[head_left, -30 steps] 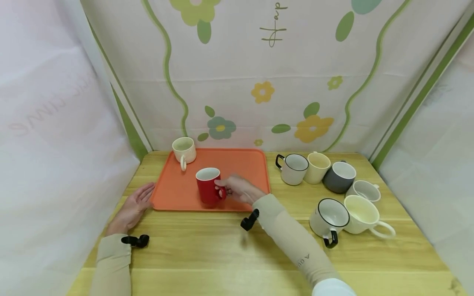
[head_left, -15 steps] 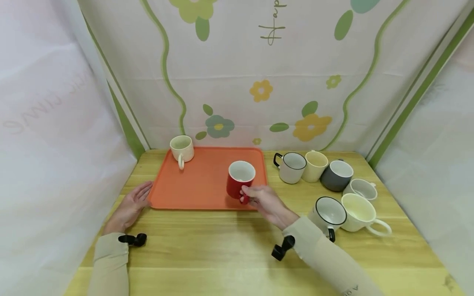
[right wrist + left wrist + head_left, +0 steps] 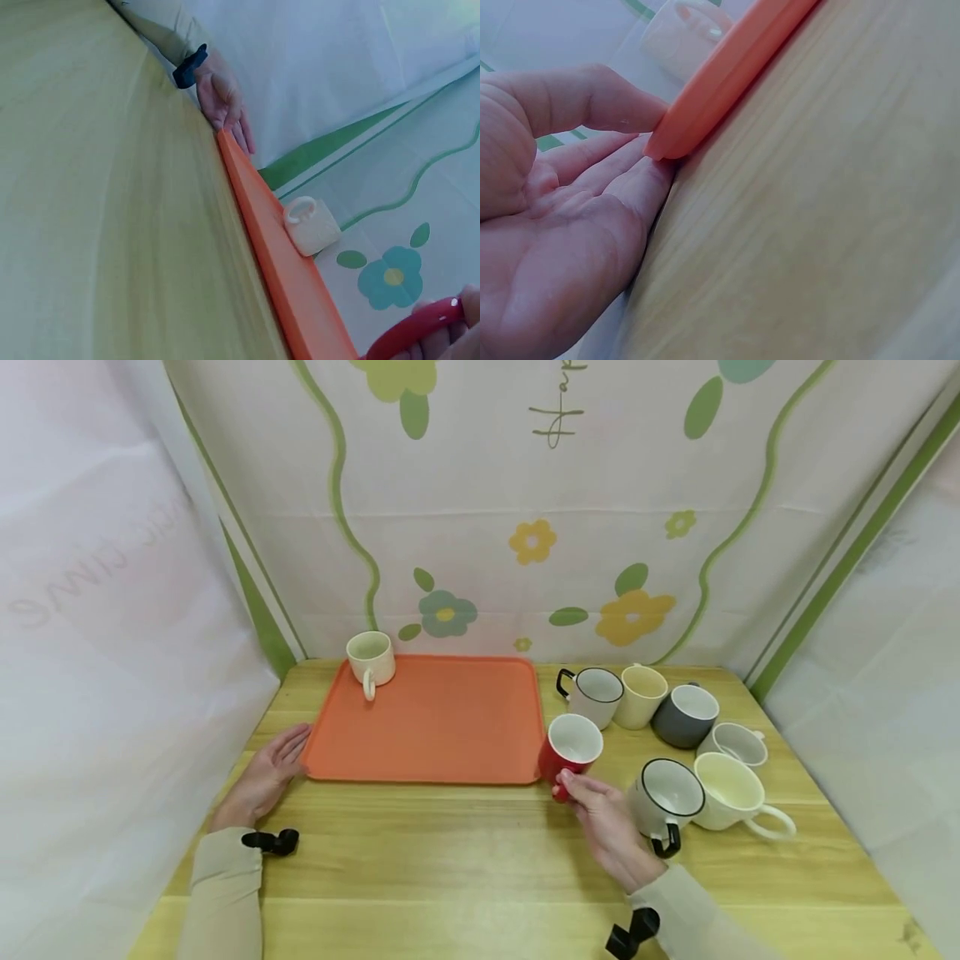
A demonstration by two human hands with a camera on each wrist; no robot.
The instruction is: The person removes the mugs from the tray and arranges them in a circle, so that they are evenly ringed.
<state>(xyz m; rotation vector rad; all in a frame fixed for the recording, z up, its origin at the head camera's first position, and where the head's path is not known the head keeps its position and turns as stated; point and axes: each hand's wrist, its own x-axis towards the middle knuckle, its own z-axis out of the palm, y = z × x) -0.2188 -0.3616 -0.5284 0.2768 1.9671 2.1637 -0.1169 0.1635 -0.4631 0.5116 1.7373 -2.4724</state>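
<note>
A red mug (image 3: 564, 762) with a white inside is just off the right edge of the orange tray (image 3: 431, 727). My right hand (image 3: 607, 827) pinches its handle; in the right wrist view the red handle (image 3: 416, 328) shows between thumb and fingers. My left hand (image 3: 270, 777) rests at the tray's left edge by the near corner, fingers extended. In the left wrist view the thumb (image 3: 622, 105) touches the tray's rim and the fingers lie against its side. A cream mug (image 3: 372, 658) stands at the tray's far left corner, handle towards me.
On the right of the wooden table (image 3: 420, 877) stand several mugs: a black-rimmed white one (image 3: 596, 693), a pale yellow one (image 3: 640, 697), a dark grey one (image 3: 684, 718), and another black-rimmed one (image 3: 663, 802) close to my right hand. A patterned cloth wall (image 3: 480, 552) closes the back.
My right hand has carried the red mug rightwards, from over the tray's middle to beyond its right edge. The left hand has stayed at the tray's left edge.
</note>
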